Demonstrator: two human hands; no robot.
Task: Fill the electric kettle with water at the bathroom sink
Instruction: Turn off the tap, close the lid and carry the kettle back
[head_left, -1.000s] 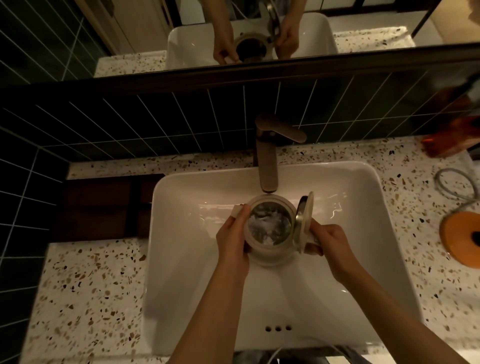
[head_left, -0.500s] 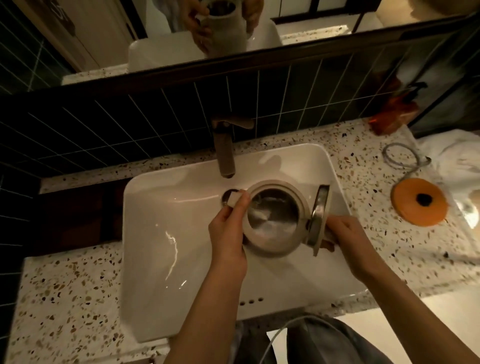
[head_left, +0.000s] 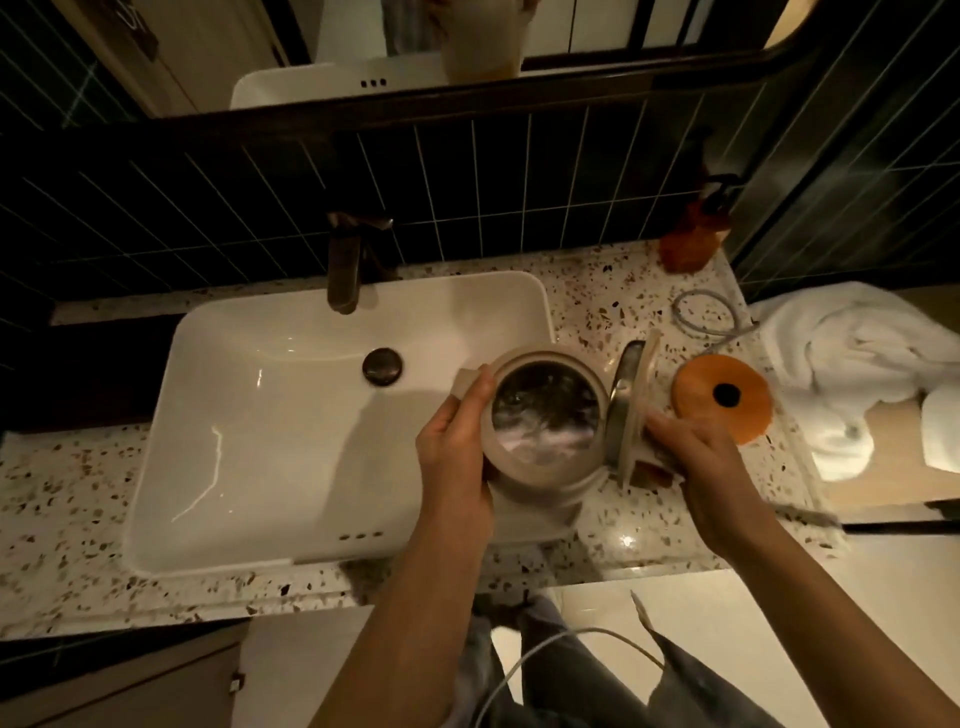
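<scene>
Kettle (head_left: 545, 415) has moved since the last two frames: it was under the faucet (head_left: 345, 265) mid-basin, now it's over the right rim of the sink (head_left: 291, 431), partly above the counter (head_left: 613, 322), well clear of the spout. View has swung right too, so a white towel (head_left: 852, 364) past the counter's right edge is now in frame. Left hand (head_left: 457, 441) wrapped around the kettle's left side by the spout, thumb up on the rim, same grip as before. Right hand (head_left: 696, 447) closed on the handle side behind the hinged lid (head_left: 636, 405); the handle itself is mostly hidden. Lid stands open, near upright, on the kettle's right. Water visible inside, surface rippled. Drain plug (head_left: 383, 365) is exposed in the basin now the kettle is off it. No stream visible from the faucet. Orange kettle base (head_left: 722, 397) sits near the counter's right edge, just right of the lid, its grey cord (head_left: 701, 314) coiled behind it. Orange pump bottle (head_left: 693, 234) in the back right corner. Counter is speckled terrazzo, wall is dark tile with pale grout, black-framed mirror (head_left: 519, 104) above. Dim warm light.
</scene>
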